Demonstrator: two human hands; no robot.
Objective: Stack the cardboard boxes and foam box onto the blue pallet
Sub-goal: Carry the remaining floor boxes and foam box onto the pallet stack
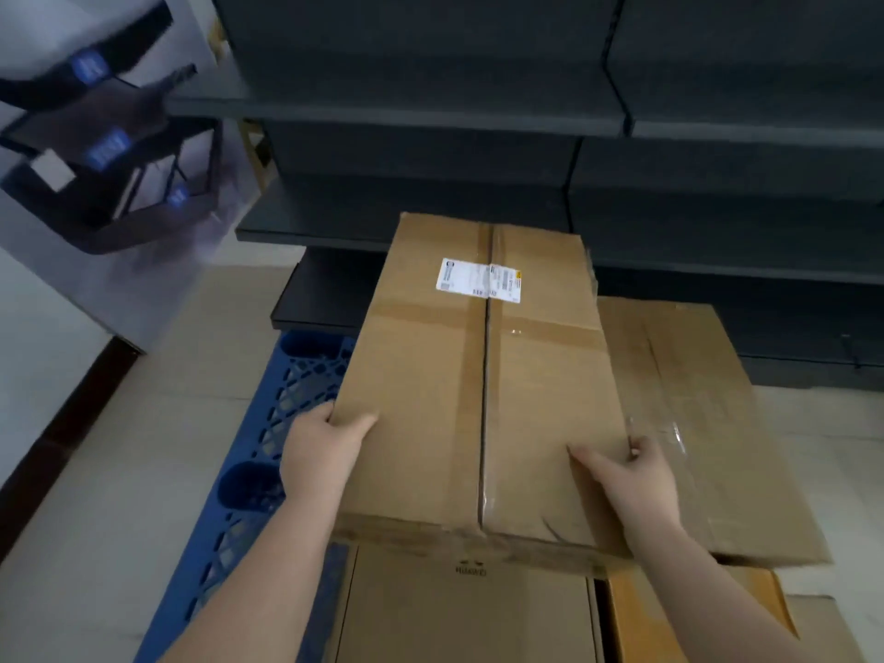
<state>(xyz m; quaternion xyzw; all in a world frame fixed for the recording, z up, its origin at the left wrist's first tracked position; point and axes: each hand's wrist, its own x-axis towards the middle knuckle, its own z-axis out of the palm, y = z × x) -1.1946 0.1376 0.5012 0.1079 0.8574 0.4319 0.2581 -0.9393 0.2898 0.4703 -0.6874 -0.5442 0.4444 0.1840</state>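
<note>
You hold a long brown cardboard box sealed with clear tape by its two long sides, near the end closest to you. Your left hand grips the box's left edge: the thumb lies on the top face and the other fingers curl down over the side, out of sight. Your right hand grips the box's right edge in the same way, thumb stretched across the top face, the remaining fingers wrapped round the side, so how they lie underneath cannot be told.

A white shipping label sits on the box's top face toward its far end, across the centre seam. The box lies on top of other cartons. A flat brown carton with a small printed logo shows below its near end, and a wide brown carton with creased clear tape lies just beside it on the right, lower than its top face. All of these rest on the blue plastic lattice pallet, whose bare grid shows left of the box. Dark grey metal shelving stands beyond the box's far end.
</note>
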